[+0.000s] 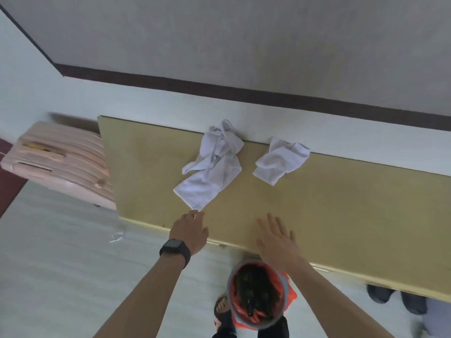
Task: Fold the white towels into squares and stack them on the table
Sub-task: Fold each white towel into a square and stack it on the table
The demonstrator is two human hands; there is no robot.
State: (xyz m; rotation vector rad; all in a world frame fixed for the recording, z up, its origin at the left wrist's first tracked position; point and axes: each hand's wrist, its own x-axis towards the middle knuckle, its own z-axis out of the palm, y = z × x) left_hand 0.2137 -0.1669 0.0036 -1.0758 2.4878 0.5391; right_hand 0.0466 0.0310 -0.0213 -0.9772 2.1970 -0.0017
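Note:
Two crumpled white towels lie on the tan table (329,203) against the wall. The larger towel (212,169) sits left of centre, one flat corner pointing toward the table's front edge. The smaller towel (280,162) lies to its right. My left hand (191,230), with a ring and a black wristwatch, reaches over the front edge, its fingertips just short of the larger towel's near corner, holding nothing. My right hand (277,237) hovers flat over the front edge with fingers spread, holding nothing.
A pink suitcase (61,162) stands left of the table. On the floor below the front edge sits a grey bin (258,293) with an orange liner. A sandalled foot (223,311) is beside it, and shoes (395,298) lie under the table at right.

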